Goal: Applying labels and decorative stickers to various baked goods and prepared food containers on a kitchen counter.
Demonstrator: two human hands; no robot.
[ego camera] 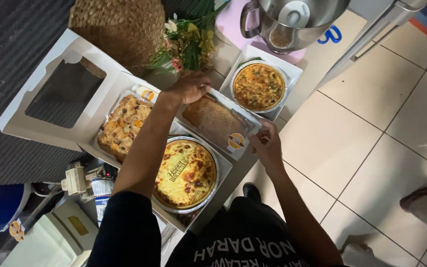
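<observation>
Both hands hold a clear plastic container (219, 122) with a browned loaf-like bake inside and a round sticker on its lid. My left hand (190, 87) grips its far end. My right hand (267, 145) pinches its near right corner. The container hovers over a large round quiche in a foil tin (185, 174) with lettering on top, beside an open white window box (65, 94) holding a tray of chunky baked pudding (123, 126). A smaller quiche in foil (258, 86) sits in a white box just beyond the container.
A woven basket (119, 29) and a bunch of flowers (186, 44) stand at the back. A metal kettle (292, 22) sits on a pink mat. White tiled floor (371, 148) lies to the right, with another person's foot (423, 198). A white appliance (50, 237) is lower left.
</observation>
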